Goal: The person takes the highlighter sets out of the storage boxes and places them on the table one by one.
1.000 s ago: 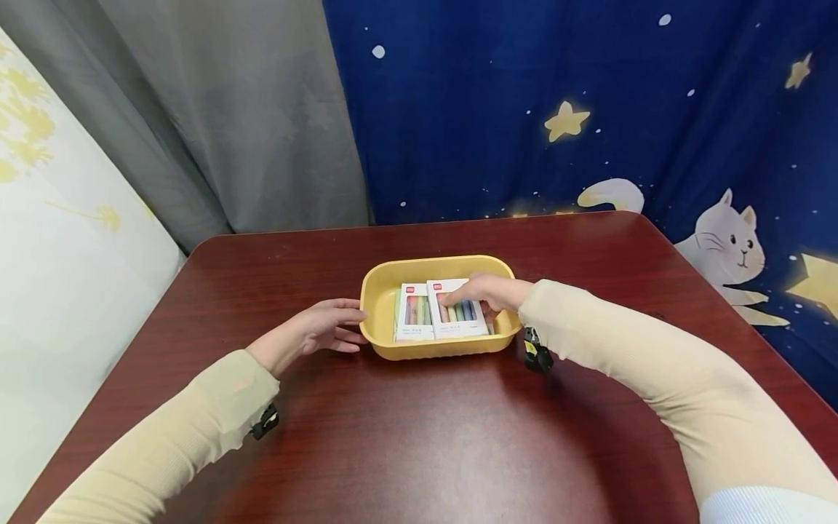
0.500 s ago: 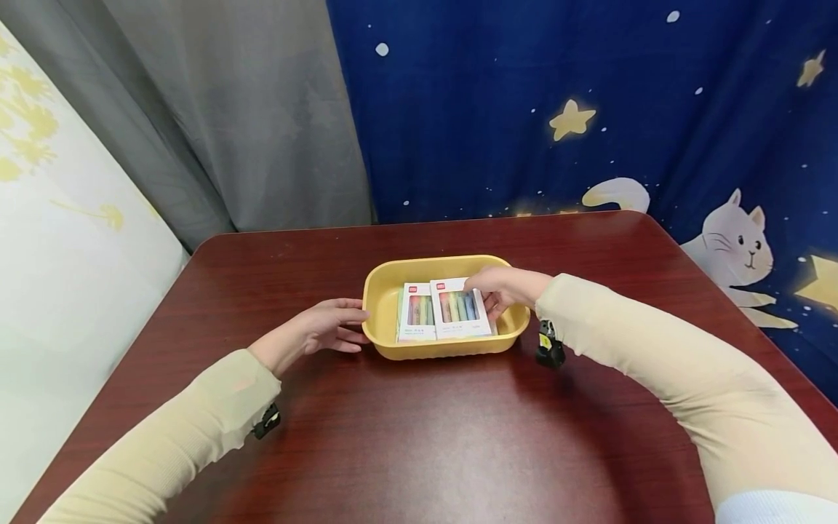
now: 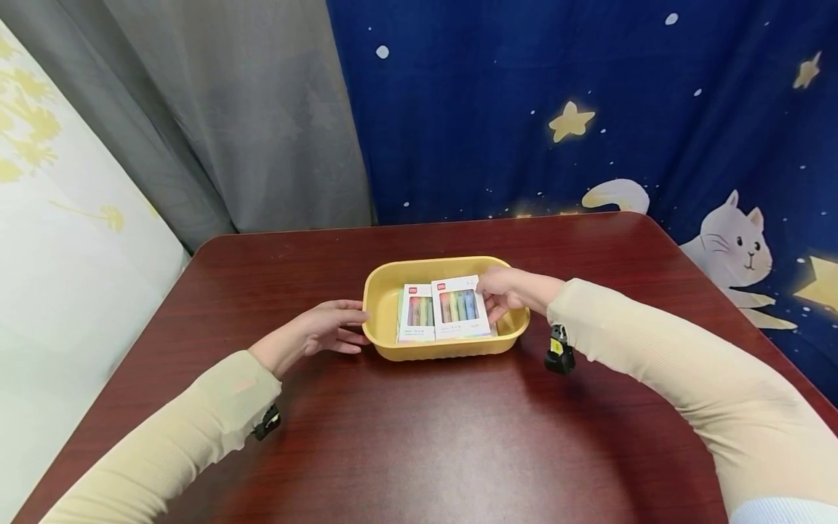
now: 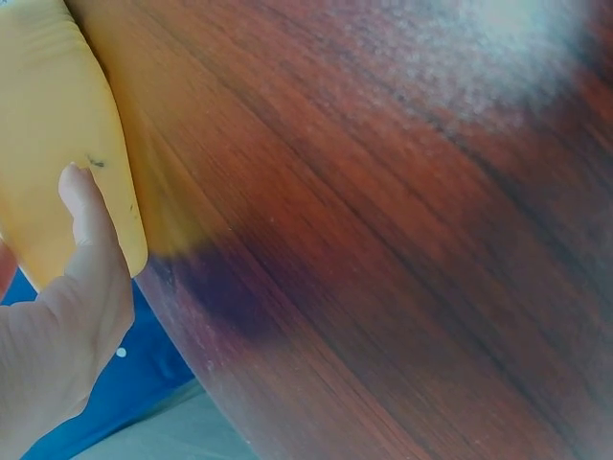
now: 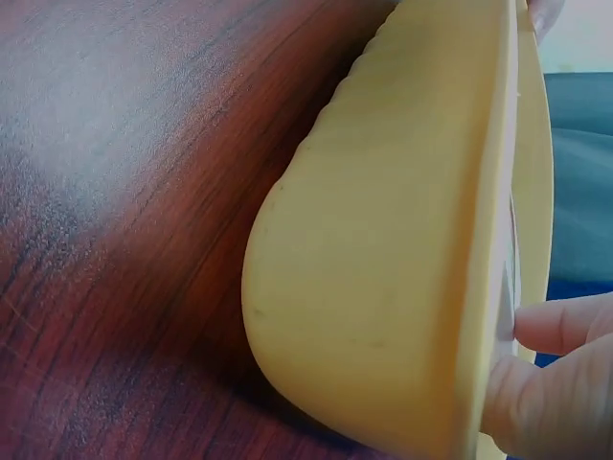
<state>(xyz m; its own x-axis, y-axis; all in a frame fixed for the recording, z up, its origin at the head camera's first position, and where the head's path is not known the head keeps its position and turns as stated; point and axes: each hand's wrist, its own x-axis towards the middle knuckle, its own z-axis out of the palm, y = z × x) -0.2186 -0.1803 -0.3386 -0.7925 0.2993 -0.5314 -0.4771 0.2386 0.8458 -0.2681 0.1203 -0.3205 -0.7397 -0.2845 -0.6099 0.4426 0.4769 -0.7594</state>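
A yellow plastic basket (image 3: 445, 351) stands on the table with flat white crayon boxes inside, their windows showing coloured sticks. The right crayon box (image 3: 458, 332) partly overlaps the left crayon box (image 3: 415, 335). My right hand (image 3: 504, 286) reaches over the basket's right end and pinches the right box at its right edge; some fingertips are hidden. In the right wrist view, thumb and finger meet the box's pale edge (image 5: 506, 311) behind the basket wall. My left hand (image 3: 327, 326) touches the basket's left end with extended fingers, as the left wrist view also shows.
The dark red wooden table (image 3: 406, 437) has rounded far corners. Behind it hang a grey curtain (image 3: 262, 116) and a blue curtain (image 3: 458, 109) with stars and a cat. A white patterned surface (image 3: 59, 291) borders the left side.
My right hand has slid rightward from the top of the right crayon box to its right edge. That box's upper right corner sits slightly higher. The left hand stays at the basket.
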